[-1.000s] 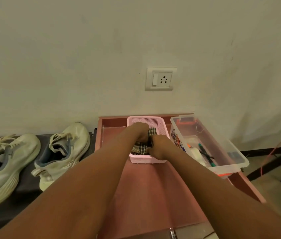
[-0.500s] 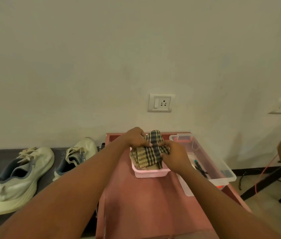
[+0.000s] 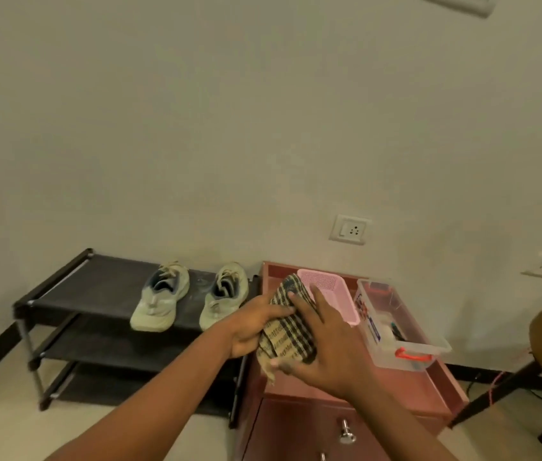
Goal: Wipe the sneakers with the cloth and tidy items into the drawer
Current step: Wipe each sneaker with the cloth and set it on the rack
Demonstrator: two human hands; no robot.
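Just below frame centre, left hand (image 3: 252, 324) and right hand (image 3: 327, 356) both clasp the folded black-and-tan checked cloth (image 3: 286, 329) over the reddish cabinet top (image 3: 381, 384); best bunch it into one palm before reaching left to the pale green sneakers (image 3: 159, 299).

A home room. Sneakers (image 3: 159, 297) stand on a shoe rack (image 3: 103, 284), lower left; a cabinet (image 3: 296, 424) and socket (image 3: 350, 229), lower right.

pink basket (image 3: 332, 287): near side behind cloth (image 3: 287, 331) | drawer front (image 3: 289, 427): cut off by bottom edge
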